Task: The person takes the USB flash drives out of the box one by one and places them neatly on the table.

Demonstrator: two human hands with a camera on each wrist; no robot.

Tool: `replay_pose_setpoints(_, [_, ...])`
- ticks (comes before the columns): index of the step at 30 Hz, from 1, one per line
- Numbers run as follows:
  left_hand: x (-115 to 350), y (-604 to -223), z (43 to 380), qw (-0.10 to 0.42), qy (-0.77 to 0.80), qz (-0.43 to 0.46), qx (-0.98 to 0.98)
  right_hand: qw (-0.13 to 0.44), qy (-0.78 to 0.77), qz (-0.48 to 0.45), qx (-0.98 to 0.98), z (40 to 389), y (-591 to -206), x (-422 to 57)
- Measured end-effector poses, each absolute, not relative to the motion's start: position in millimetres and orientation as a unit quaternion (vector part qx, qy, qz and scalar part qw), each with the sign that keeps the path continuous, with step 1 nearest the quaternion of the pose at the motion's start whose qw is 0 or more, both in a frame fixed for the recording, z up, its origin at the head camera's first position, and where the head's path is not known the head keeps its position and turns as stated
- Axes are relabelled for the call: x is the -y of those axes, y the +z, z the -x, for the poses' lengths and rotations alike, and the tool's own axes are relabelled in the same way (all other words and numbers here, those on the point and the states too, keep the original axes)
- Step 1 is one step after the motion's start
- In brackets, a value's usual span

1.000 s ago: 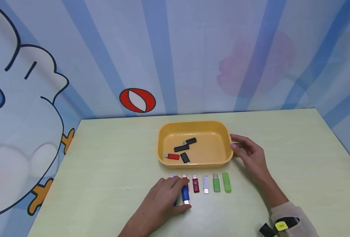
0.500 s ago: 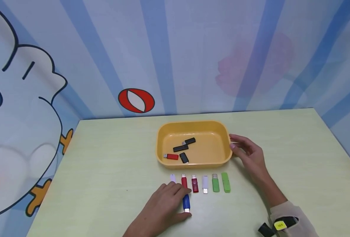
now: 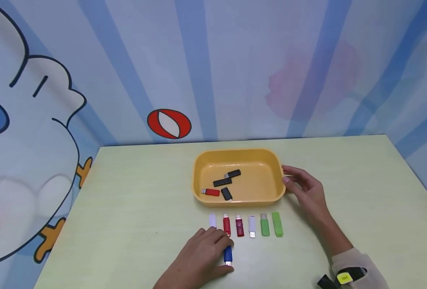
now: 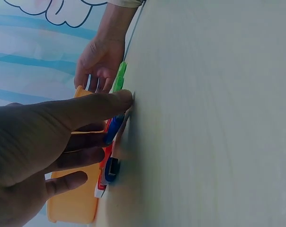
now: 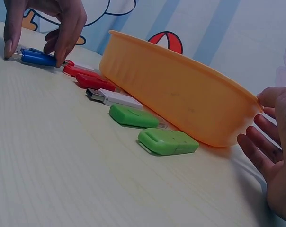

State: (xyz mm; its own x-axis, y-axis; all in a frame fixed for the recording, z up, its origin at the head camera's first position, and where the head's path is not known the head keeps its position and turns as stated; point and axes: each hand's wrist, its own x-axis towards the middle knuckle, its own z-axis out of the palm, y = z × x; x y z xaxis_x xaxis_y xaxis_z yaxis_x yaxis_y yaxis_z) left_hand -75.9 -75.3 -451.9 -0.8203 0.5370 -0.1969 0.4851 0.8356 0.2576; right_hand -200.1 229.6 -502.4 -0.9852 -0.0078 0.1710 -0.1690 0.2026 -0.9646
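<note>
My left hand point(image 3: 202, 255) pinches a blue USB flash drive point(image 3: 228, 254) lengthwise between thumb and forefinger, low over the table. In the left wrist view, a second blue flash drive point(image 4: 112, 171) shows beyond the fingers; the hand hides it in the head view. My right hand point(image 3: 307, 194) touches the right end of the yellow tray point(image 3: 249, 204) with thumb and forefinger at the rim, its other fingers loosely bent. A row of drives lies before the tray: lilac point(image 3: 212, 220), red point(image 3: 226, 224), dark red point(image 3: 239, 226), lilac, green point(image 3: 265, 225) and bright green point(image 3: 277, 224).
Inside the tray lie a red flash drive point(image 3: 211, 192) and three black ones, one of them a short black drive point(image 3: 226, 194). A patterned blue wall cloth point(image 3: 235, 80) borders the table point(image 3: 137, 192) at the back and sides.
My left hand has drawn the blue flash drive toward the near edge, away from the row, so the red drive behind it now shows whole. The right hand stays at the tray.
</note>
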Motion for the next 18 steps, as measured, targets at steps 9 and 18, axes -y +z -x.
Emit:
replay_pose_setpoints(9, [76.2,-452.6,76.2,0.135,0.088,-0.279,-0.947,0.062,0.631,-0.058,0.771,198.5,-503.7,-230.1])
replay_pose_setpoints(18, [76.0,-452.1,78.4,0.131,0.085,-0.292,-0.944,0.061,0.631,-0.058,0.771,199.0,-502.4,-230.4])
